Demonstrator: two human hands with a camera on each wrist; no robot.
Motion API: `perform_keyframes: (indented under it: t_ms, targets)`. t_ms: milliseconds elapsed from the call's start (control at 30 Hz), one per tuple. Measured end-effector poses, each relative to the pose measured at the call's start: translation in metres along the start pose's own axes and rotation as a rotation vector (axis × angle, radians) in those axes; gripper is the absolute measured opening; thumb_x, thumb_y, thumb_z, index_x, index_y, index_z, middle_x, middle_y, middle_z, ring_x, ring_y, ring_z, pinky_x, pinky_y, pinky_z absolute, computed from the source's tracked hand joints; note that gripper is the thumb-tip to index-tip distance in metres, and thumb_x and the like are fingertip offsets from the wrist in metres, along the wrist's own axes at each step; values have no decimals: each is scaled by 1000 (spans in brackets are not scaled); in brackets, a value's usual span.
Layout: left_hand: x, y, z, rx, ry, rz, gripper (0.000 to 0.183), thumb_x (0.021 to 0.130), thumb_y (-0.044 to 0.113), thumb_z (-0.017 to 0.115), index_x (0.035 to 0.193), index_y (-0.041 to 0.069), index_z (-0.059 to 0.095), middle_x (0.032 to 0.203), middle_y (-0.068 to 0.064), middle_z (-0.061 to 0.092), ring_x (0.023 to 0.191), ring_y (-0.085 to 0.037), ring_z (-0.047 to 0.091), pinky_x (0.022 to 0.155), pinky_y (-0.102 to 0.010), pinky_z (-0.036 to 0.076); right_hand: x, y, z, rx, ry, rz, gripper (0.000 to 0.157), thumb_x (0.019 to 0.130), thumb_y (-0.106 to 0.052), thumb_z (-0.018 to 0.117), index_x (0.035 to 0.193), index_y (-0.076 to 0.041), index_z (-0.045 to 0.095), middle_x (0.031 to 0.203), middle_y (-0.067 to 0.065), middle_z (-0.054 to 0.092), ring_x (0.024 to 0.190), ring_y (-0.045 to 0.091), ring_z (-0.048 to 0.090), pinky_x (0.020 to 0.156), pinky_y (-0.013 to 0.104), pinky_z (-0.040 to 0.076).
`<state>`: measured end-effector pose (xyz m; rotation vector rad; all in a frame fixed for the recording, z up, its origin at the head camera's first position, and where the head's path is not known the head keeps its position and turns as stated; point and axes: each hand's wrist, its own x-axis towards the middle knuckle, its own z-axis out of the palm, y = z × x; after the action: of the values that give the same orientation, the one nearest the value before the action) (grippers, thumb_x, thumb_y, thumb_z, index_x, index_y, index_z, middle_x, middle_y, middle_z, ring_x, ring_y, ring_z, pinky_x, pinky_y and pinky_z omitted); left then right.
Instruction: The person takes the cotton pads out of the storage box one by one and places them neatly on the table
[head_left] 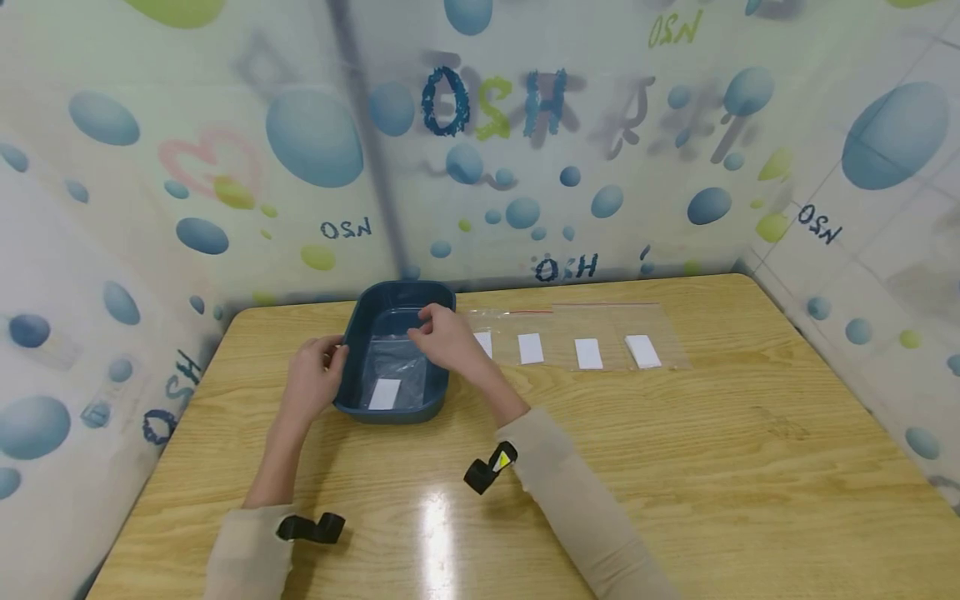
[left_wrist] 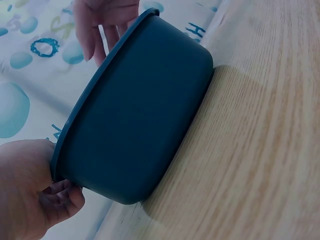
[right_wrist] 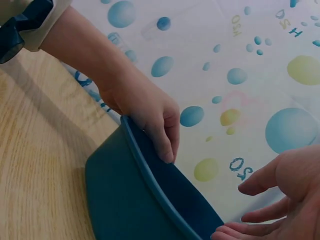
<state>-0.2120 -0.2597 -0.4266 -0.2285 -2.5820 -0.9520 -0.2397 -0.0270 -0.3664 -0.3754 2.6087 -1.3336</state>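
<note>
A dark blue plastic bin (head_left: 393, 417) stands on the table. My left hand (head_left: 315, 375) holds its left rim, the thumb over the edge; in the left wrist view the curled fingers (left_wrist: 62, 202) show at the rim. Above the bin's right side is my right hand (head_left: 446, 337), fingers loosely bent and nothing in them; the right wrist view has this hand (right_wrist: 285, 195) close over the rim. Inside the bin lies a clear plastic bag (head_left: 401, 362) with a white card (head_left: 385, 394) in it.
To the right of the bin, a row of clear zip bags (head_left: 611, 321) lies flat, with white cards (head_left: 530, 348) in them. The wooden table (head_left: 675, 467) meets a patterned curtain (head_left: 510, 183) at the back and sides.
</note>
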Motion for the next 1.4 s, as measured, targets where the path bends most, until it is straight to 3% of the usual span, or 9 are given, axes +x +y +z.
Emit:
perform_keyframes:
  t_ms: [200,300,467,567,700,1033,1233,1333,1400]
  targets:
    - [1,0,1,2,8,0,25,100,1,57,115,-18,65,88,-24,61,77,-34,58,67,-43,47,3,-3,11,-91,18,23,47,100,-23,62,136,6,55,97,12,67,73,17,59,82,33,52]
    - [1,0,1,2,8,-1,25,100,1,57,115,-17,65,88,-24,61,76,-33,57,66,-42,47,4,-4,14,-112,30,16,43,99,-21,61,130,9,57,96,16,65,66,18,53,77,33,51]
    - [0,0,0,0,6,-6,25,100,1,57,115,-17,65,88,-23,60,76,-33,57,66,-42,46,6,-2,22,-80,13,30,20,99,-17,57,90,1,57,78,9,55,60,17,46,59,30,43]
    - [0,0,0,-3,5,-8,25,100,1,57,115,-18,65,88,-24,60,77,-33,57,67,-42,46,7,-2,26,-53,-2,50,32,99,-16,57,70,-8,44,63,2,42,52,16,40,52,29,37]
    - [0,0,0,-3,7,-11,25,100,1,57,115,-18,64,89,-24,61,78,-33,57,67,-42,47,8,-2,32,-71,-18,58,44,98,-16,59,59,-13,38,54,-2,36,46,13,36,48,27,34]
    - [0,3,-2,-3,3,-4,26,100,1,57,116,-18,64,88,-24,60,77,-33,57,67,-43,46,11,-4,44,-103,-69,115,54,100,-14,56,52,-14,33,46,-3,26,39,11,24,41,26,28]
    - [0,4,-2,-8,3,-9,26,100,1,57,116,-18,64,88,-23,60,77,-33,57,67,-41,46,10,-7,50,-199,-56,152,54,100,-19,57,50,-13,39,49,0,36,51,17,40,47,28,36]
    - [0,5,-2,-6,2,-11,26,100,1,57,116,-18,64,89,-24,61,77,-34,57,67,-42,47,11,-8,51,-240,-47,147,52,99,-18,58,50,-13,41,53,2,39,59,20,42,50,29,37]
    - [0,5,-2,-6,0,-14,26,100,2,57,116,-18,64,89,-24,61,78,-34,58,68,-44,47,12,-7,52,-237,-50,158,52,98,-17,58,49,-13,40,52,2,38,54,19,41,47,28,35]
